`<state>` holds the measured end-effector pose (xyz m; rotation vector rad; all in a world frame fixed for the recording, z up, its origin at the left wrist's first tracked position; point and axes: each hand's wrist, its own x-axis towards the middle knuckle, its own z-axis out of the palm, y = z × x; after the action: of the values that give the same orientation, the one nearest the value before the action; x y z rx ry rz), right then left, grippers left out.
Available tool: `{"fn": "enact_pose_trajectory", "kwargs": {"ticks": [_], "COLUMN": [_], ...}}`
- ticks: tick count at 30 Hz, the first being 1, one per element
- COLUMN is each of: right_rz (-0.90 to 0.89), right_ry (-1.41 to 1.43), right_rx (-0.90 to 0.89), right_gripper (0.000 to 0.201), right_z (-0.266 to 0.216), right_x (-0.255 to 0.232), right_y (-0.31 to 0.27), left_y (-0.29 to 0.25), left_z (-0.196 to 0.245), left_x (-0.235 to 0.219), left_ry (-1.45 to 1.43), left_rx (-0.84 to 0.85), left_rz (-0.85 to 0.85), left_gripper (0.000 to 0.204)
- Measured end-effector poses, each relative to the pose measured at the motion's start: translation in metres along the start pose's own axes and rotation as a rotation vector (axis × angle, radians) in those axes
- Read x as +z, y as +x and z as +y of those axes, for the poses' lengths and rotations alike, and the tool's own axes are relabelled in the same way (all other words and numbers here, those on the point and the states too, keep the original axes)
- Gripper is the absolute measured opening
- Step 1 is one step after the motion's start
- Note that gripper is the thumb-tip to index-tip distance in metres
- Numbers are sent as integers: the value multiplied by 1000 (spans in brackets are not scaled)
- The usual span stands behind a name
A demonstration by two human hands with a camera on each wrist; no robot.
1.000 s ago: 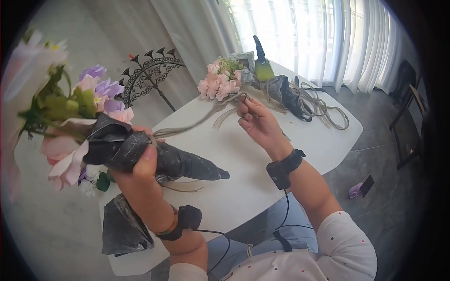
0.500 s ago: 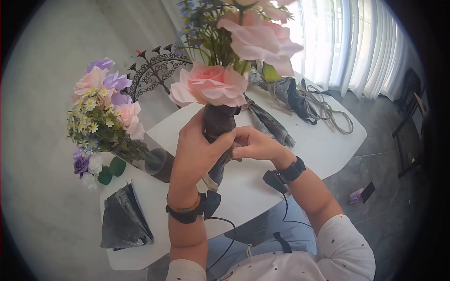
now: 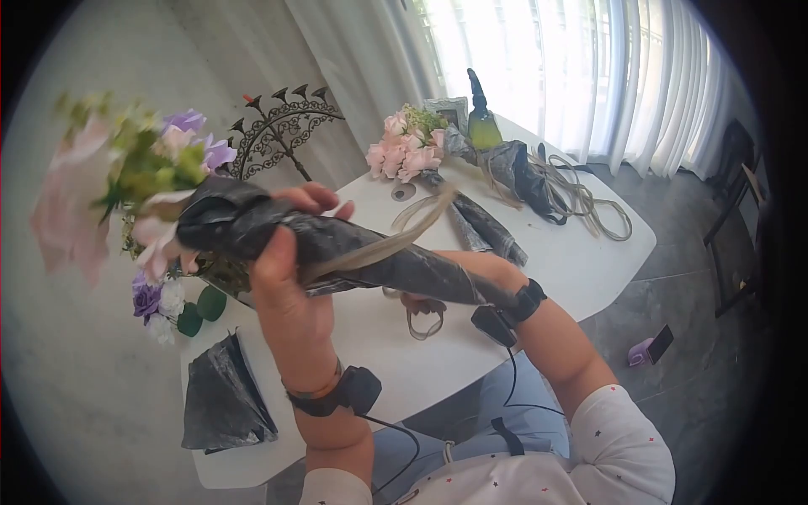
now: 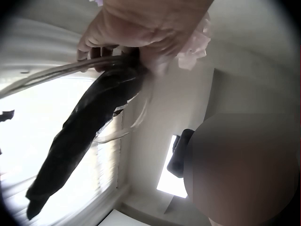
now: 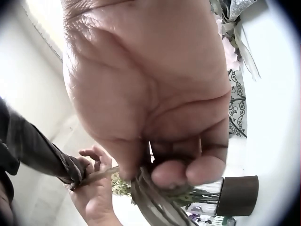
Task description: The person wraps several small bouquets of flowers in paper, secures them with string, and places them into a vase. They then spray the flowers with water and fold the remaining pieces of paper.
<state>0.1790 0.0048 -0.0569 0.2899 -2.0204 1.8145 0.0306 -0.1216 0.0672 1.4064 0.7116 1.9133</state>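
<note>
My left hand (image 3: 290,295) grips a bouquet by its black paper wrap (image 3: 337,231). The bouquet is tilted, with pink flowers (image 3: 80,202) blurred at the far left and the wrapped stem end pointing right over my right forearm. A greyish-beige ribbon (image 3: 379,250) runs along the wrap from under my left thumb. Partly hidden below the stem, my right hand (image 5: 150,89) pinches ribbon (image 5: 157,205) between thumb and curled fingers. A loop of it (image 3: 425,324) hangs beneath that hand in the head view.
On the white table (image 3: 404,370) lie folded black paper (image 3: 223,396), pink roses (image 3: 408,156), another wrapped bundle (image 3: 513,172) and coiled cord (image 3: 602,210). A dark-based vase (image 5: 240,195) of flowers stands left. Behind are a green bottle (image 3: 484,126) and a black candelabra (image 3: 282,126).
The bouquet swung from tilted left to upright, then back to tilted left. My right hand, earlier stretching the ribbon out to the right, came in to the wrap and is now beneath the stem.
</note>
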Motion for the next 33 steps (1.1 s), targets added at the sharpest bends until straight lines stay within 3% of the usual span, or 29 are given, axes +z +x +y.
{"fn": "enact_pose_trajectory", "kwargs": {"ticks": [2,4,6,9,11,13,14,16,20,25,27,30,33], "right_rz": [-112,-150,-143,6,168,215,259,329,538,694,726,818,1038], "right_ry": [-88,19,-17,-15,-4,84,171,208,254,-54,-150,-484,-885], "right_rx": [261,178,101,80,100,124,144,125,98,-3,-16,-133,-234], "right_gripper": [30,27,26,26,25,22,20,18,18,34,32,24,19], "right_z": [-4,-2,-8,-15,-18,-15,-14,-12,-11,-55,-85,-122,-171], "right_x": [7,3,-1,-2,0,-1,-3,-4,-14,-25,-33,-63,-98], "right_y": [1,2,3,5,6,6,7,8,5,-10,-20,-41,-68], "left_y": [-2,-5,-7,-15,-25,-28,-30,-37,-46,-46,-42,-41,-44], "left_z": [10,22,33,51,62,70,70,76,83,83,81,82,83], "left_x": [2,8,5,-1,-10,0,-2,-12,-22,-17,-8,-6,-11], "left_ry": [-39,156,258,609,592,627,624,338,245,267,397,417,398], "left_rx": [69,304,390,606,628,673,671,691,657,651,669,660,660], "left_rz": [37,295,350,542,553,631,632,554,421,357,548,578,536], "left_gripper": [38,33,33,32,32,34,34,32,34,34,40,39,39]}}
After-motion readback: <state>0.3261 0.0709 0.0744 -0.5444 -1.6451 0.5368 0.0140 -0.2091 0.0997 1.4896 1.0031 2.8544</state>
